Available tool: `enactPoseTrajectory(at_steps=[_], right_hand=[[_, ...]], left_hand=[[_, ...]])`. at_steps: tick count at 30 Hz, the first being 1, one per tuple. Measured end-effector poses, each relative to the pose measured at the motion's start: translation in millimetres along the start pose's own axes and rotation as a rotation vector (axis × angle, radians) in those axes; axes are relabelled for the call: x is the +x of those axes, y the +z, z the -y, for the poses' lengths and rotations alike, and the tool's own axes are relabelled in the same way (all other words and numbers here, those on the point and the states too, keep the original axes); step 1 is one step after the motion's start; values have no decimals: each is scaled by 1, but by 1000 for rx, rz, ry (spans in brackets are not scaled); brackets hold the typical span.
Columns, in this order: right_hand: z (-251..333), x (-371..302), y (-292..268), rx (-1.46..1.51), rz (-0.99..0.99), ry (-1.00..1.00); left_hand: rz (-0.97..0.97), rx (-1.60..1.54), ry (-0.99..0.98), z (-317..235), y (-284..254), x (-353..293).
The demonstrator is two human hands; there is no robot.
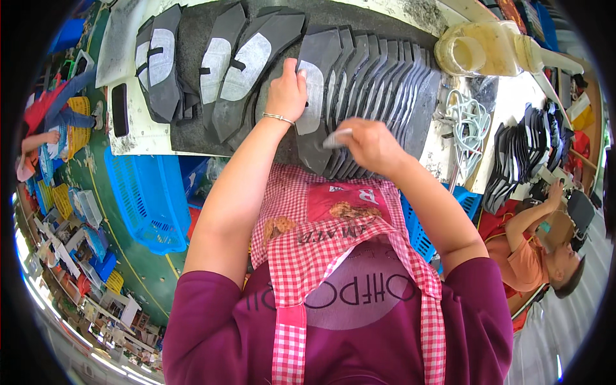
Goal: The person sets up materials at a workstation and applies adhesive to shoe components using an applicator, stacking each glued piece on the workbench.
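Dark panel steadied by one hand, worked over by the other

The front panel (313, 119), dark with a pale grey patch, is set at the left end of an overlapping row of similar panels (393, 83), laid on a dark mat (199, 140) on the worktable (136, 142). Its upper left edge is touched by the left hand (287, 95), whose fingers are partly bent; whether the edge is pinched or only pressed cannot be told. A small pale piece (337, 137), blurred, is gripped between the closed fingers of the right hand (374, 146) and is held over the right part of the front panel; whether contact is made cannot be told. More patched panels (255, 56) are spread to the left, near a black phone (120, 110). To the right, a yellowish plastic container (489, 46) and a coiled pale cable (468, 128) are seen
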State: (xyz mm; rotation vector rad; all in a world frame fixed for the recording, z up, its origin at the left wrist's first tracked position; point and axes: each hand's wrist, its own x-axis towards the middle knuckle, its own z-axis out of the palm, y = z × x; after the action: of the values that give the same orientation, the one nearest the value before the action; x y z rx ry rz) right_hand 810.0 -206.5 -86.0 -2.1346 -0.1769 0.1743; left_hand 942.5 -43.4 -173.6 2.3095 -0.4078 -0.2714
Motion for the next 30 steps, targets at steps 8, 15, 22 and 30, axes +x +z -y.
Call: enactPoseTrajectory(at_steps=[8,15,22,30], right_hand=[[4,69,-6,-132,-401,-111],[13,7,18,-101,-112,3],[-54,10,-111,108,-964,374],[-149,-10,-192,-599,-1039,601]], left_hand=[[295,-326,-40,38,-6,20],[358,47,107,7,-44,30],[271,543,6,23,-112,66],[210,-629,-267,48,-154,59]])
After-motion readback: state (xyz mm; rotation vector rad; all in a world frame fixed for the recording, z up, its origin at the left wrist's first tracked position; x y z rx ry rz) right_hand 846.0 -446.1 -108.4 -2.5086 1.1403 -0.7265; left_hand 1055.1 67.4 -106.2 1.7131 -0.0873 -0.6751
